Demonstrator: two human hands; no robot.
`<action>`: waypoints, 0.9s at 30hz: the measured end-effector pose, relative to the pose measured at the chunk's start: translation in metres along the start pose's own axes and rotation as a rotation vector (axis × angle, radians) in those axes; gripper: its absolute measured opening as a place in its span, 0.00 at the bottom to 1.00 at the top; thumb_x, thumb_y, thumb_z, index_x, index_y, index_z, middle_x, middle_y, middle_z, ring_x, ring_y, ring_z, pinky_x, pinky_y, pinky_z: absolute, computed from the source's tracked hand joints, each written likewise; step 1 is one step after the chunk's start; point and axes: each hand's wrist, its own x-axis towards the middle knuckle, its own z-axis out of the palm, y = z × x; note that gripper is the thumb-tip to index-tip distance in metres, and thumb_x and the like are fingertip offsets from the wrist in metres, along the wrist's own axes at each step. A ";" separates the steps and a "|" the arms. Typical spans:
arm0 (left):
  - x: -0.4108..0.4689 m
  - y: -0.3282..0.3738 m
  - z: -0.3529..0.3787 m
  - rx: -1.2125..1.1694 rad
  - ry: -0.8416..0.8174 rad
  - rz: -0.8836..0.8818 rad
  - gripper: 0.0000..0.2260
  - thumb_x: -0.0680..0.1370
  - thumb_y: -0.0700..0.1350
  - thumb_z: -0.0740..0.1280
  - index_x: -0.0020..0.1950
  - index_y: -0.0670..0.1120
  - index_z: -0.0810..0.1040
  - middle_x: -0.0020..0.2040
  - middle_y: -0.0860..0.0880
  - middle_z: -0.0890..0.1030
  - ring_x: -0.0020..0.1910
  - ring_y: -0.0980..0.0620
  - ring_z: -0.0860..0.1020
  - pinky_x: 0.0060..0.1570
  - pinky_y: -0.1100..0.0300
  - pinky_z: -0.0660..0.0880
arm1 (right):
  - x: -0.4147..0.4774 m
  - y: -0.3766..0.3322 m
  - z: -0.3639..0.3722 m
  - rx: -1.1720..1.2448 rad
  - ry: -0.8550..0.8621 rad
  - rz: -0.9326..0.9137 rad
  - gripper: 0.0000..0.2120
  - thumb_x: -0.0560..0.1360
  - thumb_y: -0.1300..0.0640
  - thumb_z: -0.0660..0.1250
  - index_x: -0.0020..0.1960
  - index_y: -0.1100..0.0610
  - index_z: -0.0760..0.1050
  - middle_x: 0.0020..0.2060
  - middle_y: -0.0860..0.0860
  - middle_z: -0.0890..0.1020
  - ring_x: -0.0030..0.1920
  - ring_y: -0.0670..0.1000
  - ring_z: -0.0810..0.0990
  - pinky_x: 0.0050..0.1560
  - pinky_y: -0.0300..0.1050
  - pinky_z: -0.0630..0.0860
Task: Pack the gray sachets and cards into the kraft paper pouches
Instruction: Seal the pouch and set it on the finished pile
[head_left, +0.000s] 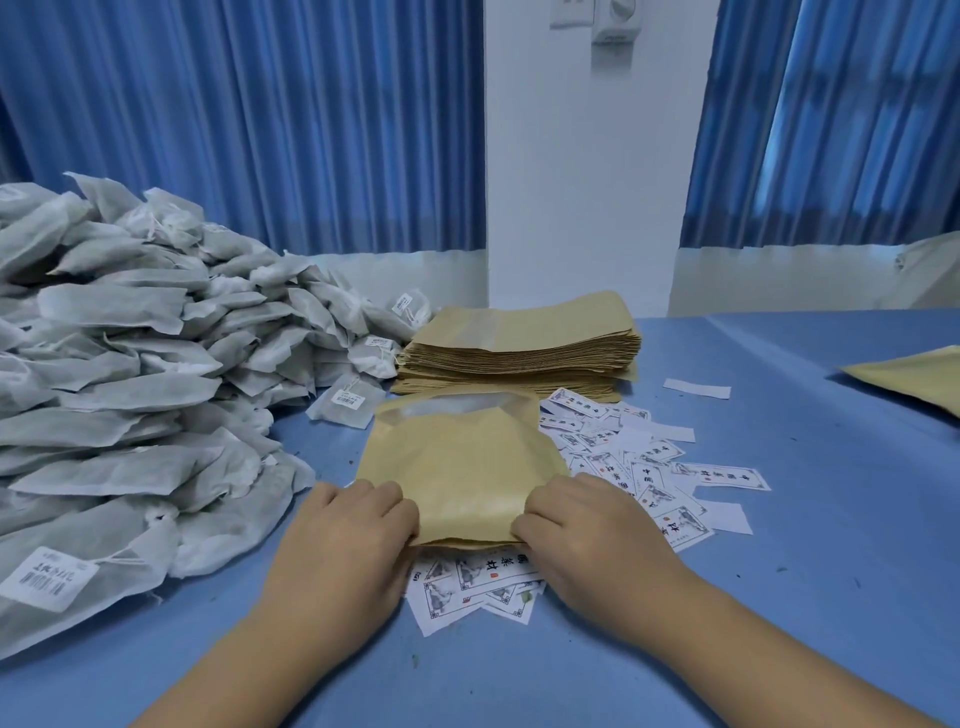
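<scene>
Head view shows both hands on one kraft paper pouch (462, 467) lying near the middle of the blue surface (779, 597). The left hand (343, 540) pinches its near left corner and the right hand (587, 530) pinches its near right corner, fingers curled over the edge. The pouch rests on a scatter of printed cards (670, 473) that spreads to the right and under its near edge. Its far end shows a pale, translucent strip. A big heap of gray sachets (119, 364) fills the left side, and a stack of pouches (524, 343) sits just beyond. The pouch looks light and thin, stiff enough to keep a crease yet easy to crumple, so a hold at the corners or edges suits it best. The sachets appear soft and limp, best taken around the middle. The cards look thin and flat, likely awkward to lift off the surface except by an edge.
</scene>
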 end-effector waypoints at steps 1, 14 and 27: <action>0.002 0.005 0.001 0.010 -0.008 0.000 0.15 0.56 0.43 0.81 0.33 0.48 0.76 0.31 0.52 0.73 0.28 0.47 0.74 0.29 0.56 0.69 | 0.001 -0.001 0.001 -0.005 0.009 -0.013 0.08 0.61 0.65 0.74 0.31 0.56 0.76 0.28 0.50 0.74 0.29 0.53 0.72 0.28 0.44 0.70; 0.022 0.022 0.004 -0.078 0.020 0.065 0.13 0.60 0.45 0.79 0.32 0.48 0.75 0.30 0.52 0.73 0.27 0.48 0.74 0.27 0.57 0.69 | 0.001 0.000 -0.001 0.029 0.069 0.053 0.05 0.67 0.63 0.72 0.33 0.58 0.77 0.30 0.52 0.75 0.30 0.55 0.72 0.28 0.46 0.71; 0.029 0.028 0.007 -0.087 0.153 0.174 0.12 0.71 0.45 0.57 0.30 0.46 0.75 0.28 0.50 0.72 0.25 0.47 0.71 0.22 0.59 0.67 | 0.001 -0.004 -0.005 0.040 0.080 0.057 0.08 0.69 0.62 0.72 0.32 0.58 0.77 0.29 0.52 0.75 0.29 0.54 0.72 0.27 0.46 0.70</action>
